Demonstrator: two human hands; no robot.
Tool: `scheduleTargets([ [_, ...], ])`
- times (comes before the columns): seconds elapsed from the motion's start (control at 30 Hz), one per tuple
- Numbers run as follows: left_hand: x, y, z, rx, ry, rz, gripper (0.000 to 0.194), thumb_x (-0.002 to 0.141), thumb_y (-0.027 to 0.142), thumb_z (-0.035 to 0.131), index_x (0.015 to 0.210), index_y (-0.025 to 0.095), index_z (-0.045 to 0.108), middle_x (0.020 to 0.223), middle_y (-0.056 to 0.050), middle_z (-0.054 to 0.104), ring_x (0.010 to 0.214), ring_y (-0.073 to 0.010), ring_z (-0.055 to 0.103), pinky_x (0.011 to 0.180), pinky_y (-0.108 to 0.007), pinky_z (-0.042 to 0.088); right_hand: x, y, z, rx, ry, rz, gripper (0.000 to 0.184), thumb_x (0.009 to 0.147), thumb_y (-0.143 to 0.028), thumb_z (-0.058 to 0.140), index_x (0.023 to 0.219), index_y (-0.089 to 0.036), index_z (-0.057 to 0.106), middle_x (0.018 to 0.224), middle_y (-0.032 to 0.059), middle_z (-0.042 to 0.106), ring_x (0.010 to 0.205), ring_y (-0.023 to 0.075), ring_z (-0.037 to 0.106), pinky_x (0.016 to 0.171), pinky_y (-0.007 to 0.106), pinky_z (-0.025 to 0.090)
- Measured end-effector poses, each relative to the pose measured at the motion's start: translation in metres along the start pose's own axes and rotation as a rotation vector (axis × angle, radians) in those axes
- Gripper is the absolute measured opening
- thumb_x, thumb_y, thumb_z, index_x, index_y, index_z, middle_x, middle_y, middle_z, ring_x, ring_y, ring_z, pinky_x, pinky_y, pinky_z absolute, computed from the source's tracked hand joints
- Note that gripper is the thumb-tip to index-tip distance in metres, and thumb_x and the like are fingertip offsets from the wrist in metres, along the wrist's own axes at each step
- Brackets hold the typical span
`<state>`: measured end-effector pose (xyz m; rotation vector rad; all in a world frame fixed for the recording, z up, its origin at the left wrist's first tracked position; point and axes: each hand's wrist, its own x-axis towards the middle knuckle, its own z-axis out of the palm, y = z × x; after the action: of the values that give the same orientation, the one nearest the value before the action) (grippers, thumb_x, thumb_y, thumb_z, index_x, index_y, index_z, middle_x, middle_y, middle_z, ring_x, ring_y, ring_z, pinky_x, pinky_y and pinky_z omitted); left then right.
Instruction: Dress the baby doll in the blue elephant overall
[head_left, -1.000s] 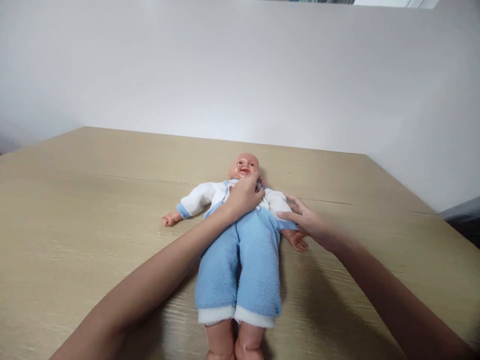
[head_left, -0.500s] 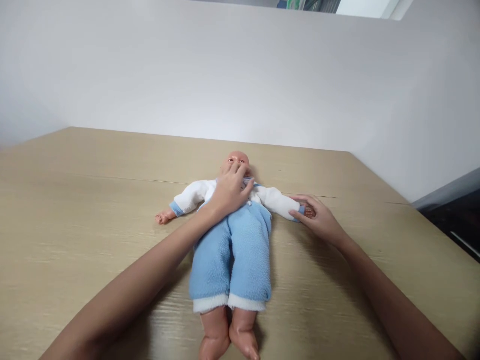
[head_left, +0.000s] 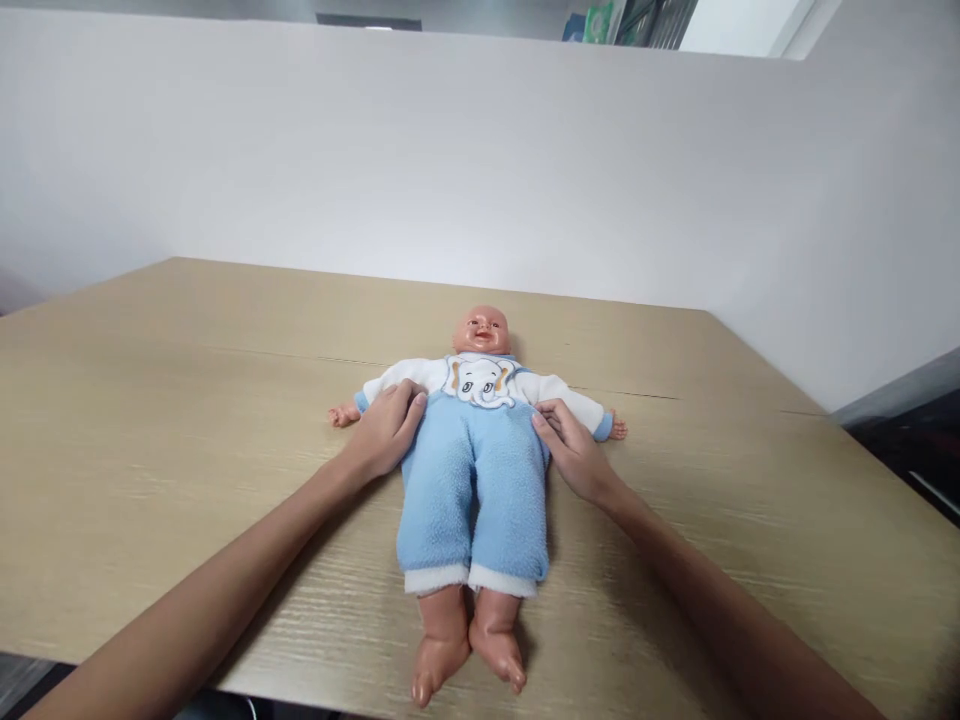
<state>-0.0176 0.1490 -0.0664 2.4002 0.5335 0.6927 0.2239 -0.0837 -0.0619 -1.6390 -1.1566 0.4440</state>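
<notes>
A baby doll lies on its back on the wooden table, its feet toward me and its arms spread wide. It wears a white top with an elephant face on the chest and light-blue fleece pants with white cuffs. My left hand is closed at the left side of its waist, fingertips pressed to the cloth. On the opposite side, my right hand pinches the waist of the outfit between thumb and fingers. Parts of both hands' fingers are hidden.
A pale wall rises behind the table's far edge. Above it, shelf-like items and a green pack show through an opening. A dark object stands beyond the table's right edge.
My left hand has left the doll's face and chest for the left side of its waist. My right hand has moved from the doll's hand inward to the right side of the waist.
</notes>
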Motion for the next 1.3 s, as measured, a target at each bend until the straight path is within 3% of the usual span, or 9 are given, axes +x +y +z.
scheduleTargets([
  [0.13, 0.004, -0.009, -0.01, -0.095, -0.129, -0.031, 0.041, 0.116, 0.057, 0.033, 0.101, 0.024, 0.053, 0.1, -0.004, 0.063, 0.098, -0.0292, 0.057, 0.096, -0.045, 0.039, 0.018, 0.012, 0.002, 0.088, 0.022, 0.113, 0.048, 0.095, -0.072, 0.069, 0.081, -0.025, 0.066, 0.093, 0.0062, 0.073, 0.107, 0.0333, 0.066, 0.115, 0.053, 0.049],
  [0.27, 0.009, -0.018, -0.018, -0.423, -0.21, -0.065, 0.039, 0.111, 0.058, 0.048, 0.102, 0.023, 0.061, 0.103, -0.003, 0.061, 0.103, -0.0264, 0.055, 0.098, -0.039, 0.041, 0.023, 0.015, 0.006, 0.235, 0.048, 0.153, 0.048, 0.085, -0.073, 0.074, 0.082, -0.025, 0.07, 0.098, 0.0076, 0.078, 0.116, 0.0355, 0.067, 0.119, 0.054, 0.05],
  [0.53, 0.018, -0.014, 0.002, -0.817, -0.037, -0.245, 0.043, 0.096, 0.063, 0.074, 0.101, 0.022, 0.059, 0.088, 0.002, 0.052, 0.08, -0.0177, 0.046, 0.077, -0.03, 0.039, 0.02, 0.007, 0.014, 0.472, 0.154, 0.156, 0.037, 0.088, -0.058, 0.075, 0.086, -0.026, 0.057, 0.092, 0.0027, 0.069, 0.094, 0.0254, 0.067, 0.093, 0.041, 0.06],
  [0.7, 0.015, -0.014, 0.009, -0.479, 0.091, -0.099, 0.033, 0.105, 0.052, 0.065, 0.114, 0.021, 0.061, 0.109, -0.004, 0.064, 0.096, -0.0203, 0.059, 0.089, -0.034, 0.048, 0.013, 0.016, 0.01, 0.285, 0.235, 0.141, 0.052, 0.076, -0.059, 0.093, 0.1, -0.027, 0.06, 0.099, 0.0031, 0.068, 0.097, 0.0264, 0.065, 0.095, 0.042, 0.058],
  [0.83, 0.013, -0.012, 0.007, -0.232, 0.202, -0.041, 0.024, 0.107, 0.036, 0.059, 0.125, 0.02, 0.059, 0.12, -0.009, 0.069, 0.1, -0.0223, 0.064, 0.093, -0.039, 0.053, 0.001, 0.018, -0.005, -0.277, 0.311, -0.046, 0.035, 0.092, -0.054, 0.08, 0.106, -0.025, 0.066, 0.109, 0.0104, 0.07, 0.101, 0.0306, 0.064, 0.098, 0.05, 0.055],
  [0.97, 0.025, 0.015, 0.0, -0.09, 0.299, 0.053, 0.023, 0.099, 0.018, 0.054, 0.121, 0.021, 0.061, 0.12, -0.009, 0.068, 0.099, -0.0237, 0.063, 0.092, -0.041, 0.053, -0.003, 0.019, -0.034, -0.687, 0.318, -0.192, 0.021, 0.096, -0.038, 0.072, 0.112, -0.025, 0.071, 0.117, 0.0145, 0.071, 0.111, 0.0371, 0.063, 0.104, 0.057, 0.05],
  [1.07, 0.046, 0.049, 0.002, -0.042, 0.223, 0.22, 0.023, 0.096, 0.016, 0.054, 0.116, 0.023, 0.064, 0.121, -0.01, 0.068, 0.113, -0.028, 0.062, 0.101, -0.045, 0.052, 0.003, 0.029, -0.058, -0.82, 0.34, -0.257, 0.041, 0.095, -0.04, 0.07, 0.131, -0.02, 0.068, 0.13, 0.0192, 0.069, 0.123, 0.0425, 0.061, 0.109, 0.061, 0.048],
  [1.17, 0.075, 0.078, 0.017, 0.012, 0.051, 0.387, 0.023, 0.098, 0.019, 0.055, 0.119, 0.022, 0.065, 0.128, -0.011, 0.069, 0.127, -0.0316, 0.059, 0.115, -0.049, 0.047, 0.01, 0.047, -0.081, -0.812, 0.215, -0.274, 0.061, 0.094, -0.053, 0.073, 0.143, -0.018, 0.065, 0.137, 0.0202, 0.071, 0.127, 0.0443, 0.064, 0.115, 0.067, 0.045],
  [1.3, 0.111, 0.099, 0.05, 0.119, -0.185, 0.507, 0.033, 0.101, 0.036, 0.065, 0.129, 0.02, 0.063, 0.135, -0.015, 0.069, 0.13, -0.0347, 0.059, 0.119, -0.051, 0.045, 0.013, 0.054, -0.099, -0.735, 0.111, -0.278, 0.057, 0.091, -0.066, 0.077, 0.125, -0.02, 0.073, 0.114, 0.0146, 0.081, 0.11, 0.0406, 0.073, 0.122, 0.076, 0.037],
])
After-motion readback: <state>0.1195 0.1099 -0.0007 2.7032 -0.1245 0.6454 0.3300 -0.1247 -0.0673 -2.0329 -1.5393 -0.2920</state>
